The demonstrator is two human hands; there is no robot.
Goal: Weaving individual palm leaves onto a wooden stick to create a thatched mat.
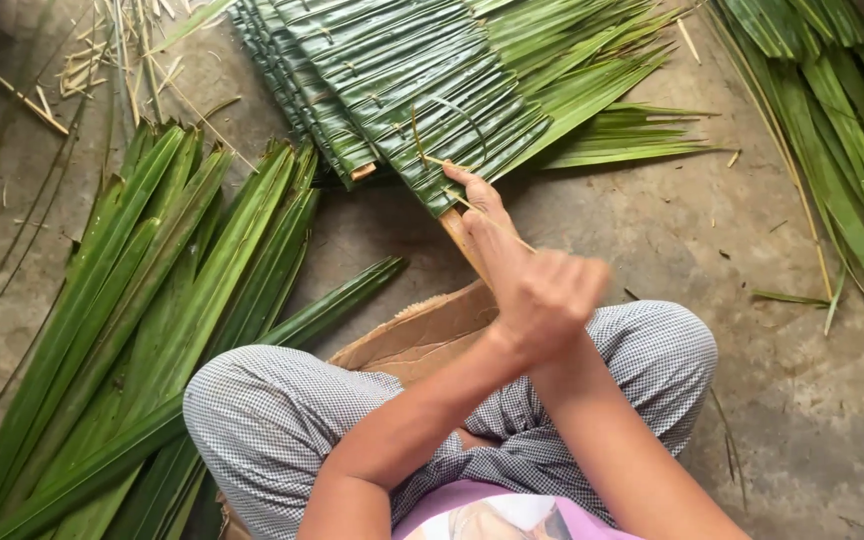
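A panel of folded green palm leaves [422,90] lies on the ground ahead of me, stitched along a wooden stick [455,233] whose end pokes out toward my knees. My left hand [479,205] reaches forward, its fingertips pressing on the panel's near edge beside the stick. My right hand [550,292] is closed in a blurred fist just behind the left one, gripping a thin pale strip [512,238] that runs from the fist up into the leaves. My arms meet at the wrists above my crossed legs.
A pile of long loose palm leaves [142,320] lies to my left, another bunch [842,130] at the far right. I sit on a piece of brown cardboard [422,330]. Dry leaf ribs and scraps [102,60] litter the grey concrete floor [802,400].
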